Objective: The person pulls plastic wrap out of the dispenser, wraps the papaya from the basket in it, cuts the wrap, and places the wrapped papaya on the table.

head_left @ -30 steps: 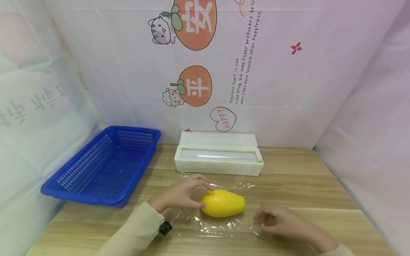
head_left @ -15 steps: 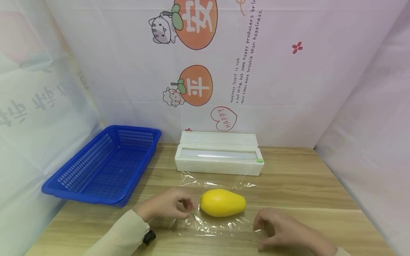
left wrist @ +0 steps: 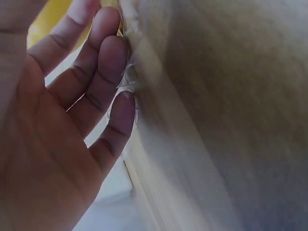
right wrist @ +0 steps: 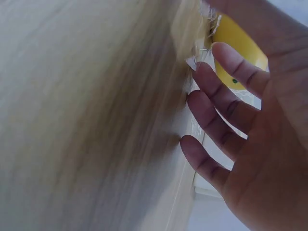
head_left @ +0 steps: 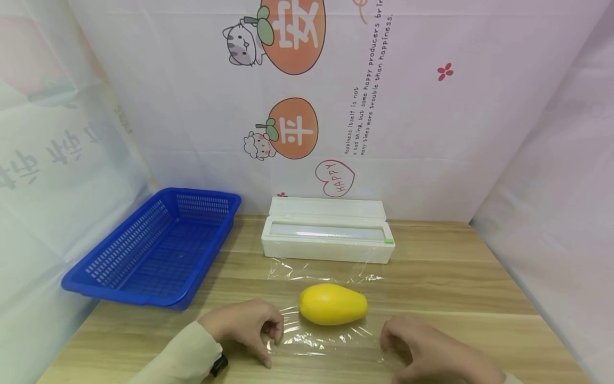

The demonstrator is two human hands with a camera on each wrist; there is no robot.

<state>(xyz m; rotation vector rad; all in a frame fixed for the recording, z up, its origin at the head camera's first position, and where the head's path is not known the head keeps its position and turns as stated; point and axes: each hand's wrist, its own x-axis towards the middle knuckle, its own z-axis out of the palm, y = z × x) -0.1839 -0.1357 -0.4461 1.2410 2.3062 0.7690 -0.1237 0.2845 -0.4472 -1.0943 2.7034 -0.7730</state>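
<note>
A yellow papaya-like fruit (head_left: 333,304) lies on its side on a clear sheet of cling film (head_left: 307,346), which is spread on the wooden table. To its left, my left hand (head_left: 247,322) rests at the film's left edge with loosely bent fingers. Across from it, my right hand (head_left: 429,344) sits by the film's right edge, fingers relaxed and thumb apart. In the left wrist view, fingertips (left wrist: 124,103) touch the film along the tabletop. The right wrist view has fingertips (right wrist: 191,144) at the table, a crinkled bit of film beside them. Neither hand touches the fruit.
Behind the fruit stands a white wrap dispenser box (head_left: 328,250), its lid raised and a roll inside. A blue slotted basket (head_left: 192,277) is at the left. Printed white cloth (head_left: 412,133) hangs around the back and sides of the wooden table (head_left: 479,288).
My left hand has let go of the fruit's left end and moved left and toward me, to the film's edge. The right hand has shifted slightly nearer; its thumb has spread from the fingers.
</note>
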